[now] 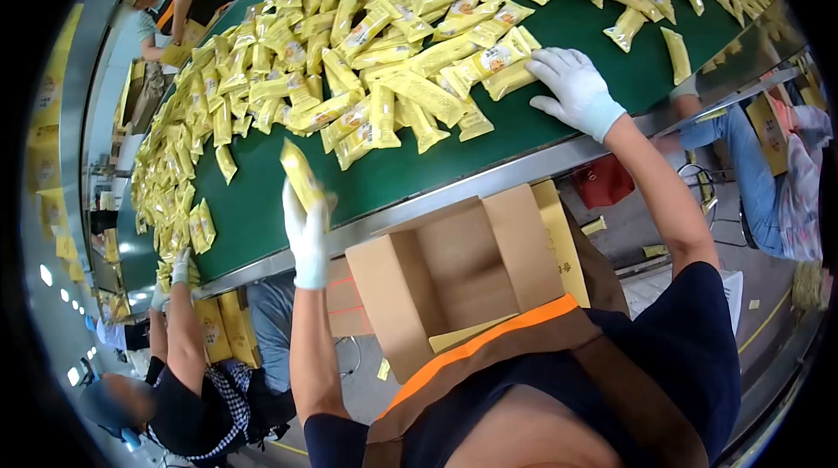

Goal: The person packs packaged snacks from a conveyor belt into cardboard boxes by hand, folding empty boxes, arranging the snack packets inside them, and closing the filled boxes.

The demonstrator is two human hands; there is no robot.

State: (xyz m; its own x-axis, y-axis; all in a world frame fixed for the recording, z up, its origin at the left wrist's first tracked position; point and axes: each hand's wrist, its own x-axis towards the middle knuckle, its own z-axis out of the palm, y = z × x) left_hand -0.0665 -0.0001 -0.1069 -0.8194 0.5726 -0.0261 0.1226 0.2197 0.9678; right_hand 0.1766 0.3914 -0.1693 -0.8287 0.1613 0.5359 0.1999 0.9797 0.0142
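Note:
My left hand (307, 232), in a white glove, is closed around a yellow wrapped snack packet (299, 173), which points up and away over the near side of the green belt (262, 215). My gloved right hand (573, 88) lies with fingers stretched out at the near right edge of a big heap of yellow packets (384, 40). Its fingertips touch the end of a packet with a printed label (494, 60). An open cardboard box (467, 263) sits below the belt's metal edge, just in front of my body; its visible inside is bare brown card.
A metal rail (419, 197) runs along the belt's near side. Co-workers stand at the left (179, 381), across the belt (183, 1) and at the right (742, 154). A few loose packets (594, 226) lie on the floor. A red bag (604, 182) is under the belt.

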